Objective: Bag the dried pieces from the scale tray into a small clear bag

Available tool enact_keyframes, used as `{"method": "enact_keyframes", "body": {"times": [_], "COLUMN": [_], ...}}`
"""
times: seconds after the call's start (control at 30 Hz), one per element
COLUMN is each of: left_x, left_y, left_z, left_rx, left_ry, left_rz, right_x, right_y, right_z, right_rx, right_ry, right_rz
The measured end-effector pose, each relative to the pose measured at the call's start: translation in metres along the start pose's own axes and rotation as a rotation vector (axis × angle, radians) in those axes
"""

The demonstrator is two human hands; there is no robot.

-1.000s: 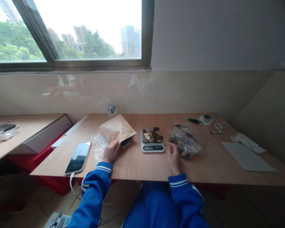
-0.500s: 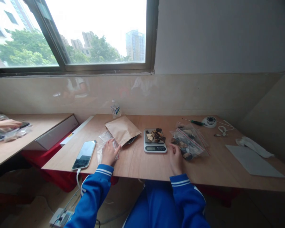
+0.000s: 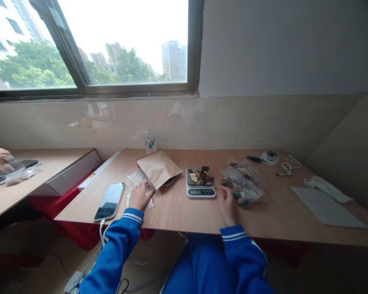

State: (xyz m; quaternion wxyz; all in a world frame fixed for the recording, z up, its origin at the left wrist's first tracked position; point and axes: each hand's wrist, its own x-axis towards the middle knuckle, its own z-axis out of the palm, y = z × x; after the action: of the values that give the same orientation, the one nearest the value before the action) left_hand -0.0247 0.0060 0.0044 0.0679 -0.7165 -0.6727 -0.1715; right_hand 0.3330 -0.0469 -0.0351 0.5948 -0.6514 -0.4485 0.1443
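Head view, the only one: it looks like a weighing-and-bagging job, and the step in hand seems to be getting hold of an empty clear zip bag (image 3: 138,183), which lies flat on the bench (image 3: 184,212) well to the left of the scale (image 3: 200,182). The left hand (image 3: 140,197) rests on that bag's near end with the fingers loosely curled. I can't tell if it's actually pinching the plastic or just pressing on it. The right hand (image 3: 227,202) sits just right of the scale with its fingertips touching the mouth of the full zip bag (image 3: 243,183), fingers close together, nothing lifted.

My guess for what's next: the bag's mouth needs opening, probably with both hands, since the film is limp.

Count: one scale with a small heap of mixed chips on it, two zip bags (one empty, one full), one brown paper pouch (image 3: 158,168) between empty bag and scale, one phone (image 3: 109,195) further left, one water bottle (image 3: 149,141) behind the pouch, one screwdriver (image 3: 250,157) far right.
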Motion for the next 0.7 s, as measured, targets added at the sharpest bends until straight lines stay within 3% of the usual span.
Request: {"method": "enact_keyframes", "body": {"times": [0.27,0.43,0.57,0.7], "left_x": [0.014,0.012,-0.012,-0.054], "left_y": [0.007,0.007,0.012,0.045], "left_z": [0.000,-0.004,-0.030,-0.061], "left_rx": [0.102,0.134,0.027,-0.297], "left_ry": [-0.042,0.049,0.191,0.257], "left_rz": [0.039,0.036,0.006,-0.086], "right_x": [-0.001,-0.001,0.002,-0.019], "right_y": [-0.003,-0.004,-0.008,-0.042], "right_z": [-0.002,0.000,-0.002,-0.005], "right_rx": [-0.023,-0.016,0.021,0.124], "right_ry": [-0.008,-0.006,0.004,-0.033], "right_rz": [0.016,0.014,0.019,0.012]}}
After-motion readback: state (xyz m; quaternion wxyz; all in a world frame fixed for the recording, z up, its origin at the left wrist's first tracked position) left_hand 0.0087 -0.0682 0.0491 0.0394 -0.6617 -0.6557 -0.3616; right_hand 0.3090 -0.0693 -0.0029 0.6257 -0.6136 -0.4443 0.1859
